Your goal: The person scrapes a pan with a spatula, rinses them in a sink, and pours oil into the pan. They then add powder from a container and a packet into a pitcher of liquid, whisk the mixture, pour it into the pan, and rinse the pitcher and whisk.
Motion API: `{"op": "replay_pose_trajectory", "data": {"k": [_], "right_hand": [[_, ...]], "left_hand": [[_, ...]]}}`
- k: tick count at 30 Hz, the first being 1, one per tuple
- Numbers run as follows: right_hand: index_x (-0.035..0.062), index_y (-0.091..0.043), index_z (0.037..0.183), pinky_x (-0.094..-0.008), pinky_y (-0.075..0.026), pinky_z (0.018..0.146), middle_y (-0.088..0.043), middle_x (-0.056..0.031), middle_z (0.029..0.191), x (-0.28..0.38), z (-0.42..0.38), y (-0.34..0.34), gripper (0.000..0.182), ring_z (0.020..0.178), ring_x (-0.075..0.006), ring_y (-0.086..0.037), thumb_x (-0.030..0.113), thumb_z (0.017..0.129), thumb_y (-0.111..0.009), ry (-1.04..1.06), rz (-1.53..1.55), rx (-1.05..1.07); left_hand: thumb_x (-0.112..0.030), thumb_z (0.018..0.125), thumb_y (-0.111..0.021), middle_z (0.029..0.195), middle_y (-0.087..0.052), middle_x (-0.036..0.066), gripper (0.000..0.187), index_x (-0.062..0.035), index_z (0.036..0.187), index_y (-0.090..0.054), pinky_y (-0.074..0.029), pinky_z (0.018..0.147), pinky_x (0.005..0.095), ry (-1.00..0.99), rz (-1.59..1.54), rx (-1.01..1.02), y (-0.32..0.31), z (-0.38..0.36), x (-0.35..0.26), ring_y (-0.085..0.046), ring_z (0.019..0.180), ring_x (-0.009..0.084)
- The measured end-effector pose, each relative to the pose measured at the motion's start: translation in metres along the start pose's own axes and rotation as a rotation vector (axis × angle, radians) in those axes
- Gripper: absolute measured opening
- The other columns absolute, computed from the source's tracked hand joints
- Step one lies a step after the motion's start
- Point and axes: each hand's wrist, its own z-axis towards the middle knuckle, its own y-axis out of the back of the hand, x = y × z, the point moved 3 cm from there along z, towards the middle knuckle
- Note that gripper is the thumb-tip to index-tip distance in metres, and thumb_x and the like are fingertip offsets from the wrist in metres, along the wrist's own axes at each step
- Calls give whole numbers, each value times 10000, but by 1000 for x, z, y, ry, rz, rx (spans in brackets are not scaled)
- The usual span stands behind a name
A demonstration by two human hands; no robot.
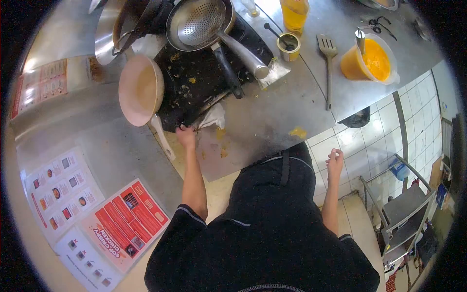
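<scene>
My left hand (186, 136) is at the near left corner of a black stove (187, 82), with its fingers closed round what looks like a dark stove knob. Away from the counter, my right hand (334, 158) hangs over the tiled floor, fingers loosely bent and holding nothing. Left of the stove, a pink frying pan (141, 90) leans on its side, its pale handle (163, 138) pointing towards me. On the stove, a perforated metal strainer (202, 24) lies over a black-handled pan (226, 70). A crumpled white cloth or paper (212, 116) sits close to my left hand.
Across the steel counter (292, 102) are a slotted turner (328, 63), a tub of orange liquid (372, 61) with a metal utensil in it, a small tin (289, 46) with a black spoon, and a bottle of yellow liquid (294, 14). Yellow food scraps (297, 132) lie near the edge.
</scene>
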Motion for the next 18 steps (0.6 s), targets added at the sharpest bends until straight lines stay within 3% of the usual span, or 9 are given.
{"op": "replay_pose_trajectory", "data": {"k": [3,6,9,12,15,18], "right_hand": [[62,-518,1229,-334,-493,682,-651,-165,939,7,-5,2,410,743,-206,-638,398,994,-537,-27,-3,0],[61,-518,1223,-329,-487,675,-649,-161,926,2,-8,2,407,738,-198,-627,390,986,-557,-43,-5,4],[57,-518,1218,-326,-484,672,-649,-160,920,-8,-9,1,407,736,-186,-616,381,978,-578,-65,23,21],[53,-518,1215,-328,-483,674,-648,-159,917,-21,-9,1,413,741,-182,-610,377,970,-594,-69,10,26],[51,-517,1219,-332,-484,680,-646,-158,913,-32,-5,-1,423,746,-190,-613,377,964,-604,-55,14,20],[52,-515,1233,-338,-489,696,-648,-159,918,-27,-6,-4,435,752,-203,-619,375,958,-613,-64,-15,24]], "left_hand": [[-252,1011,-421,1021,-607,377,376,89,1152,-490,-454,785,543,76,-25,-5,23,-22,-47,-549,959,576],[-233,1013,-391,996,-637,316,370,93,1151,-500,-485,734,497,82,-5,-110,-4,-2,-11,-608,898,489],[-178,999,-352,877,-610,191,261,29,1074,-492,-490,623,411,529,-764,28,-25,7,18,-594,735,329],[-145,987,-312,767,-486,75,151,-61,964,-436,-438,539,310,791,-1410,243,-32,16,26,-458,611,186],[-119,970,-320,707,-379,28,91,-127,888,-359,-383,506,263,910,-1600,267,-25,18,18,-343,566,153],[-125,979,-329,778,-534,118,124,-55,936,-422,-456,550,374,857,-1621,542,-53,41,78,-511,627,270]]}}
